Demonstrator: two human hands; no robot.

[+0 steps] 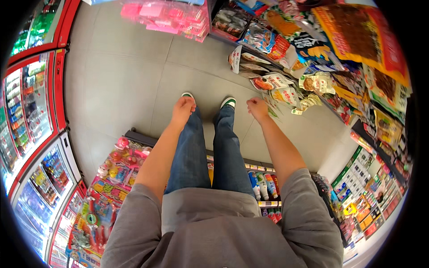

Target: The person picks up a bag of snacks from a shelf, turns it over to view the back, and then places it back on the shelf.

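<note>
My left hand hangs over the tiled floor in front of my legs, its fingers curled in a loose fist with nothing showing in them. On the other side, my right hand is also closed, and I see nothing in it. Closest to the right hand are hanging snack packets in white and green, just beyond it to the right. The hand looks apart from them. Below the hands are my jeans and green-and-white shoes.
Red-framed drink fridges line the left side. Shelves of bagged snacks fill the right. Pink packaged goods hang at the far end. Packaged toys stand at lower left, and tubes and bottles sit on a shelf by my legs.
</note>
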